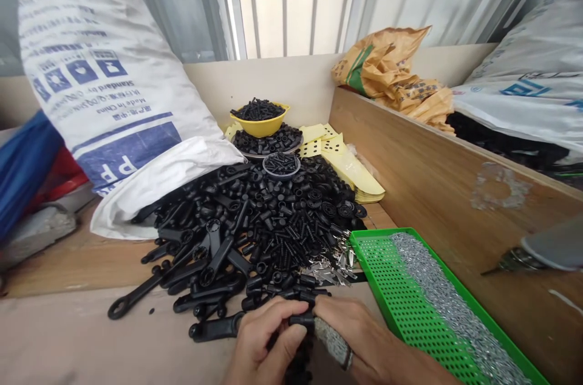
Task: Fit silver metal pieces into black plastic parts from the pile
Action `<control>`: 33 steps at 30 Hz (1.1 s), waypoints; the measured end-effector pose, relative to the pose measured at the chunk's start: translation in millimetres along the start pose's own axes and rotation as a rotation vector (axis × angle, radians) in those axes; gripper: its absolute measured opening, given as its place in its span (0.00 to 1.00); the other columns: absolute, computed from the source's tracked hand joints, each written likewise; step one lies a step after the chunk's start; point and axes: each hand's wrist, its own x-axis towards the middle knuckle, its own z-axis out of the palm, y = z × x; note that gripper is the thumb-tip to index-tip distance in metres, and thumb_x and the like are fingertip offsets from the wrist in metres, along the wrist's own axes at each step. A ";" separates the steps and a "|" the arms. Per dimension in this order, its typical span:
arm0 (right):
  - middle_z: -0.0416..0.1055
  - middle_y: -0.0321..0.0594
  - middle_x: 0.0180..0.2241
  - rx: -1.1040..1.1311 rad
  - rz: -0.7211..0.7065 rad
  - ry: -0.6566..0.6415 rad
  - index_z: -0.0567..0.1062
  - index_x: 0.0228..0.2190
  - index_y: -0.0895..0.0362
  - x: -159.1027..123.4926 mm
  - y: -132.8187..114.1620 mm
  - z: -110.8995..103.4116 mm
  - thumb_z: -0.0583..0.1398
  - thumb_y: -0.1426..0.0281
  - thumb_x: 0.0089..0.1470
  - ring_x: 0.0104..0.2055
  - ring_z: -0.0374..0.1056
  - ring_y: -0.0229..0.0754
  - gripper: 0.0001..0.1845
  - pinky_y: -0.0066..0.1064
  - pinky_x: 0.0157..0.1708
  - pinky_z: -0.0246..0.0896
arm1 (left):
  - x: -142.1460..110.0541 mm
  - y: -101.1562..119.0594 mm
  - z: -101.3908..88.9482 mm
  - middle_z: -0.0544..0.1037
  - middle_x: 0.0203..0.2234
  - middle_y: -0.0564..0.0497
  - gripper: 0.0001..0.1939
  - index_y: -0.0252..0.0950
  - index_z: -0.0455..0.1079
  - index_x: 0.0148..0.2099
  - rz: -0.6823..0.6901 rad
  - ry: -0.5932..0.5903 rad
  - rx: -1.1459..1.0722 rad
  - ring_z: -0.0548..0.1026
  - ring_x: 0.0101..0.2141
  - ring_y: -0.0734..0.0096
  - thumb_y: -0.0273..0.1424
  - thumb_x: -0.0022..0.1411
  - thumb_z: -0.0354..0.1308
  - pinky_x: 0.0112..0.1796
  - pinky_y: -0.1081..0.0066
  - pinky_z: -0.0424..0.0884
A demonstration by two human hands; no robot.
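In my left hand, thumb and fingers pinch a short black plastic cylinder. My right hand is closed round a worn, grey, rough-surfaced piece, whose kind I cannot make out. The two meet end to end between my hands; whether they are joined is hidden. Just beyond the hands spreads a heap of black plastic parts, including screws, caps and long handles. One black crank-like handle lies beside my left hand. Small silvery metal clips lie at the heap's right edge.
A green perforated tray with many small metal pieces stands at right, beside a wooden partition and a power driver. A yellow bowl and yellow cards are behind the heap. A white sack leans at left.
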 end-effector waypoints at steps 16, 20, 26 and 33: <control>0.73 0.46 0.33 -0.675 0.163 -0.258 0.70 0.33 0.59 57.2 2.7 13.4 0.51 0.83 0.41 0.34 0.69 0.47 0.16 0.32 0.31 0.55 | 19.5 -32.2 -43.2 0.77 0.39 0.45 0.10 0.37 0.70 0.46 0.110 0.057 0.338 0.74 0.41 0.63 0.25 0.62 0.52 0.41 0.68 0.72; 0.73 0.44 0.33 -0.741 0.176 -0.300 0.70 0.32 0.57 61.1 4.4 16.5 0.51 0.84 0.36 0.33 0.69 0.48 0.20 0.32 0.29 0.52 | 38.4 -47.2 -63.3 0.76 0.38 0.44 0.10 0.33 0.68 0.45 0.147 0.056 0.670 0.72 0.41 0.62 0.23 0.64 0.48 0.41 0.65 0.71; 0.72 0.37 0.32 -0.639 0.171 -0.215 0.68 0.33 0.55 67.0 18.6 -6.8 0.50 0.85 0.37 0.33 0.67 0.43 0.21 0.31 0.29 0.51 | 71.8 -59.6 -61.4 0.74 0.26 0.46 0.11 0.33 0.69 0.31 0.140 -0.145 1.088 0.69 0.34 0.57 0.16 0.59 0.49 0.37 0.58 0.66; 0.66 0.43 0.38 -0.817 0.025 -0.096 0.70 0.30 0.58 104.2 39.0 -23.2 0.54 0.85 0.38 0.40 0.59 0.47 0.15 0.34 0.36 0.54 | 85.9 -65.7 -44.8 0.74 0.23 0.43 0.13 0.32 0.69 0.29 0.158 -0.216 1.215 0.67 0.34 0.54 0.13 0.57 0.50 0.38 0.57 0.62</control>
